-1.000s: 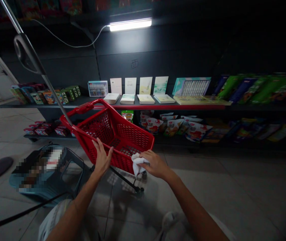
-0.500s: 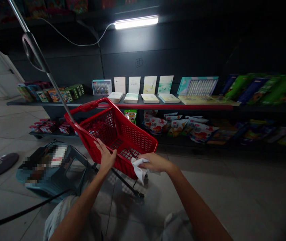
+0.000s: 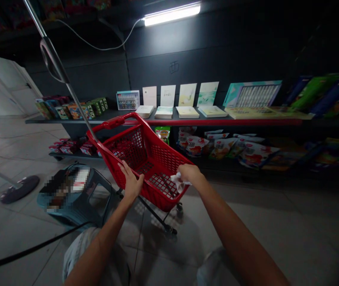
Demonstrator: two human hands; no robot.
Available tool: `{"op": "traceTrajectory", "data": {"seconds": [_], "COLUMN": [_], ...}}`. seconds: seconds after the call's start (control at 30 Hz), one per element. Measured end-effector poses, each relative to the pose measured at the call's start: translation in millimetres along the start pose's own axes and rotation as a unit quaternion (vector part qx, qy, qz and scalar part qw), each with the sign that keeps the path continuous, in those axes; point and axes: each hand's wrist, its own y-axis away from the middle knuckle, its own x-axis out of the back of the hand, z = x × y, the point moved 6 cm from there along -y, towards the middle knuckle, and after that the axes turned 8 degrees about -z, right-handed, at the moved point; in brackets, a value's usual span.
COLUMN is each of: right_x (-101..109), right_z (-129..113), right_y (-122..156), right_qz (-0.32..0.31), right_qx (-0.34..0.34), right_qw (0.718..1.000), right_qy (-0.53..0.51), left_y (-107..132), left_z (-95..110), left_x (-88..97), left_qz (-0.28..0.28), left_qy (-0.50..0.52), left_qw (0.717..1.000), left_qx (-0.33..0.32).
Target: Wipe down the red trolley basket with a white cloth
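Observation:
A red plastic shopping cart stands in front of me, its basket holding no goods that I can see. My left hand lies against the near side of the basket, fingers stretched out and thumb at the rim. At the basket's front end, my right hand is closed around a crumpled white cloth, which hangs over the inside of the rim. The right fingertips are partly hidden by the hand itself.
Beyond the cart runs a shelf with books and boxed pens; snack bags fill the level below. On the left are a blue-grey plastic stool, a metal pole and a round stand base. A black cable crosses the lower left.
My right hand has carried the cloth from the outer near side of the basket up and right to its front rim. My left hand keeps its place on the cart. The view has shifted slightly.

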Motion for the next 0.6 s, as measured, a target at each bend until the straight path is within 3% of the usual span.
{"op": "traceTrajectory", "data": {"seconds": [0.1, 0.17, 0.27, 0.4, 0.6], "right_x": [-4, -17, -41, -59, -62], "right_z": [3, -12, -48, -88, -103], "right_y": [-4, -6, -3, 6, 14], "right_qz": [-0.007, -0.049, -0.137, -0.205, -0.253], "right_qx": [-0.028, -0.010, 0.057, 0.139, 0.235], "right_qw": [0.999, 0.998, 0.988, 0.969, 0.935], "right_qy": [0.019, 0.029, 0.033, 0.002, -0.077], "left_y": [3, 5, 7, 7, 3], "left_z": [1, 3, 2, -4, -18], "left_x": [2.9, 5.0, 11.3, 20.3, 27.4], "left_qz": [-0.006, -0.009, 0.005, 0.019, 0.015], "left_qy": [0.001, -0.001, -0.017, -0.028, 0.016], "left_qw": [1.000, 1.000, 1.000, 0.999, 0.999], "left_qx": [-0.007, -0.004, 0.013, 0.014, -0.025]}}
